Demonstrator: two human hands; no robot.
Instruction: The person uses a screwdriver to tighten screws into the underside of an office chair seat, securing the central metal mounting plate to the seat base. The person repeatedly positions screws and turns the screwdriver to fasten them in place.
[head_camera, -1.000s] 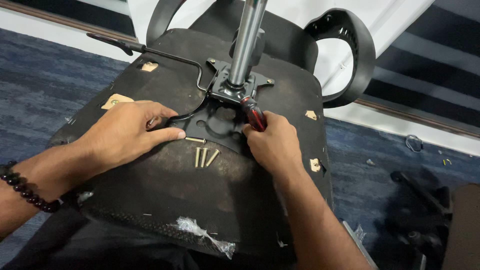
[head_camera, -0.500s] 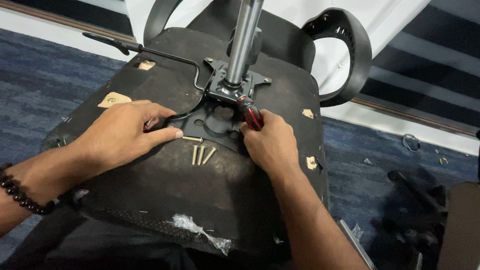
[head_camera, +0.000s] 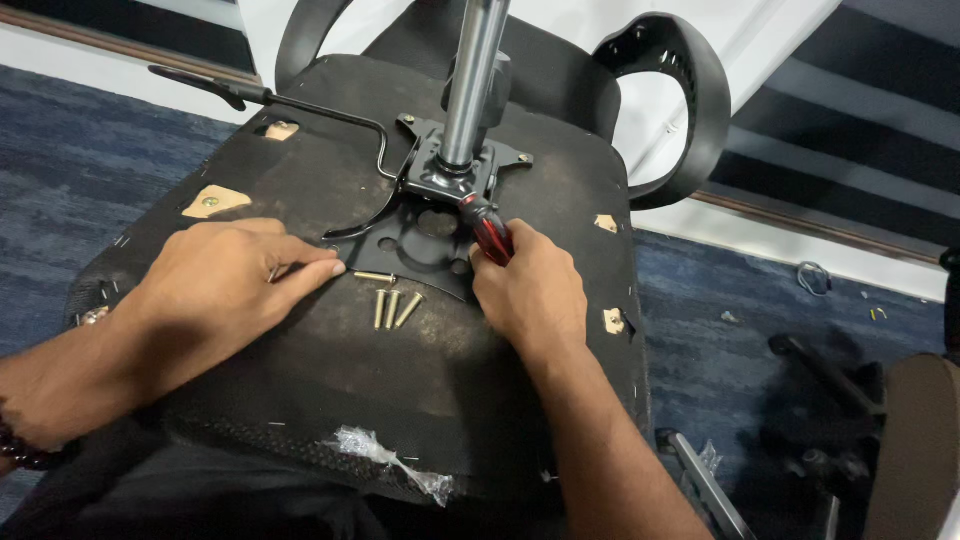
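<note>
Screwdriver (head_camera: 490, 228) — red-and-black handle — stands in the right hand (head_camera: 530, 290), fingers wrapped tight around it, tip down on the black metal plate (head_camera: 415, 240) at the seat's centre. Left hand (head_camera: 225, 280) lies flat at 9 o'clock of the plate, fingers together and pressed on the seat (head_camera: 300, 400), gripping nothing. Between the hands lie four brass screws (head_camera: 390, 305), loose, just at 6 o'clock of the plate. A shiny steel column (head_camera: 472, 80) rises from the plate at 12 o'clock; a thin bent lever (head_camera: 290, 100) runs out toward 10. Seat underside is rough, dusty black fabric with bare wood patches. Open room lies toward the near edge — torn plastic (head_camera: 385, 455) there. A curved armrest (head_camera: 690, 90) crowds 2 o'clock.
</note>
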